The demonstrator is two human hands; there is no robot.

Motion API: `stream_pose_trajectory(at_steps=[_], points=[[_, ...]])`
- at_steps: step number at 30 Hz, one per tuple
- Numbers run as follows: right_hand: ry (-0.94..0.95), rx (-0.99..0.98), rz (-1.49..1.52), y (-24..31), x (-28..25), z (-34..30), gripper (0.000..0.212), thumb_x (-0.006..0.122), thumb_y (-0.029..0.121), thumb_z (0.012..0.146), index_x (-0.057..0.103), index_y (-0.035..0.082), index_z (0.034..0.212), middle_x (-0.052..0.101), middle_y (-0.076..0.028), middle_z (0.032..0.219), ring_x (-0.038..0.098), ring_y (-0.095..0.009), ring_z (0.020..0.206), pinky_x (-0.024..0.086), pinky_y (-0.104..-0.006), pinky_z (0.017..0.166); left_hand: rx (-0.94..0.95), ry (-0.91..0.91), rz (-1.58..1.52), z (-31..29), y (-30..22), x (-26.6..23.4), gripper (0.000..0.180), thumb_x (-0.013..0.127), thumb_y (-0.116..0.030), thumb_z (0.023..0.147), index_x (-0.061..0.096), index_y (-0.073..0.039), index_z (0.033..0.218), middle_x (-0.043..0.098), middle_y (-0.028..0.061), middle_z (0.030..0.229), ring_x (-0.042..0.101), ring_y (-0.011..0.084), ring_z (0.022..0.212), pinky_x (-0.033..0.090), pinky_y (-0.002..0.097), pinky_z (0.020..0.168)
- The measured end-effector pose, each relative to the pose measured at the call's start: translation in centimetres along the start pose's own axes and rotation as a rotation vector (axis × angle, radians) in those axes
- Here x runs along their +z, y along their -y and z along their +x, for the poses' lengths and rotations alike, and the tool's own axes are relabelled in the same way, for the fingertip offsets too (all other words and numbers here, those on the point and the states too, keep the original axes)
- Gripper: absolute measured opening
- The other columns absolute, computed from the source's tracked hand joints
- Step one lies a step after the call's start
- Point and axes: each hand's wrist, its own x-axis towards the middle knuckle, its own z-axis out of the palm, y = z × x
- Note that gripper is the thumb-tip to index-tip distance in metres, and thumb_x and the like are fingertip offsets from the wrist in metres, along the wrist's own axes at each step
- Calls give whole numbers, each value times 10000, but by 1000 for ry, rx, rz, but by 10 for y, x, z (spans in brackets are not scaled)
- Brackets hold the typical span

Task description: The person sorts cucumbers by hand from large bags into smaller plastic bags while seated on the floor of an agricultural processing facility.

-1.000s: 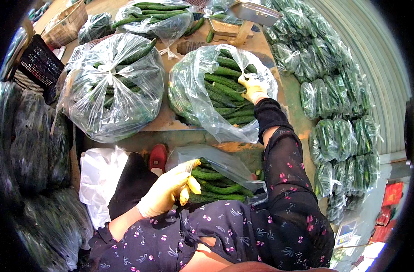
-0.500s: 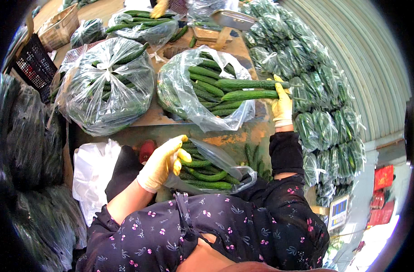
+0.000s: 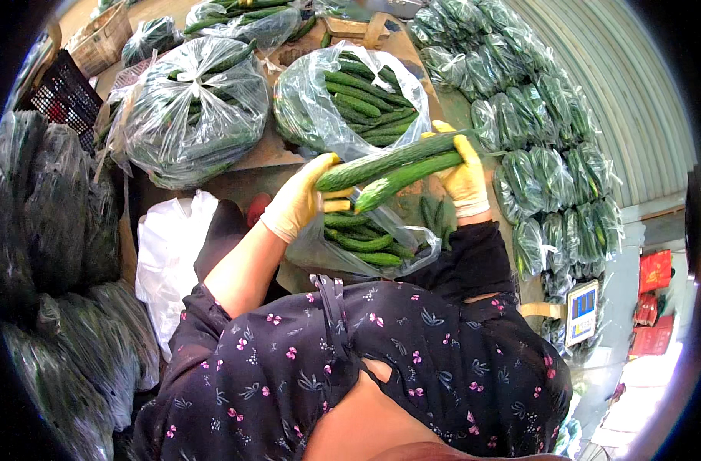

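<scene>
Two long green cucumbers (image 3: 392,165) lie side by side across both gloved hands, above an open clear bag of cucumbers (image 3: 362,240) close to my body. My right hand (image 3: 465,178), in a yellow glove, is closed round their right ends. At their left ends, my left hand (image 3: 300,196), gloved alike, has its fingers around the tips; part of its grip is hidden behind the cucumbers. Just beyond them an open clear bag of cucumbers (image 3: 366,100) sits on the table. Left of that stands a full bag of cucumbers (image 3: 197,115), knotted at the top.
Bagged cucumbers (image 3: 554,169) are stacked along the right by a ribbed wall (image 3: 596,61). Dark filled bags (image 3: 51,200) line the left. White plastic bags (image 3: 170,261) hang by my left arm. A black crate (image 3: 62,96) and a scale display (image 3: 581,313) stand at the sides.
My right hand has brought the two cucumbers left and nearer, over the close bag. My left hand has moved up to their left ends and taken hold.
</scene>
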Motion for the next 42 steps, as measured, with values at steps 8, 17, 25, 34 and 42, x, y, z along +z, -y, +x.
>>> stream_pose_trajectory(at_steps=[8, 17, 25, 34, 42], points=[[-133, -30, -46, -36, 17, 6, 357, 597, 234, 957, 565, 88, 1282, 653, -58, 1085, 596, -143, 882, 471, -304, 700, -39, 82, 387, -13, -2, 14, 443, 535, -368, 941, 564, -33, 1229, 672, 84, 1046, 575, 89, 592, 424, 203, 477], [99, -50, 283, -35, 39, 10, 416, 557, 158, 946, 499, 38, 1340, 585, -144, 1262, 544, -299, 1186, 420, -538, 1029, -262, -38, 354, -12, -12, 9, 376, 471, -380, 976, 648, -54, 1043, 693, 137, 751, 480, 90, 423, 326, 194, 359], [-170, -17, 390, -42, -17, 14, 334, 525, 315, 976, 587, 33, 1143, 636, -127, 1122, 584, -324, 1085, 392, -602, 1018, -27, -326, 462, -7, -21, -1, 689, 464, -646, 904, 525, -69, 1275, 661, 98, 937, 499, 90, 503, 337, 184, 415], [-670, -60, 174, -127, -87, -36, 246, 573, 246, 964, 607, 52, 1112, 660, -100, 1054, 627, -292, 995, 483, -536, 892, -63, -8, 239, -24, -10, -2, 913, 397, -747, 877, 391, 20, 1371, 636, 90, 818, 499, 86, 484, 332, 179, 390], [39, -461, -1550, -141, -19, -64, 434, 731, 39, 761, 606, 79, 1175, 624, -93, 1124, 603, -258, 1001, 466, -355, 905, -7, 119, 40, -18, -5, -2, 902, 372, -768, 869, 424, 14, 1314, 659, 104, 823, 510, 95, 454, 326, 182, 372]])
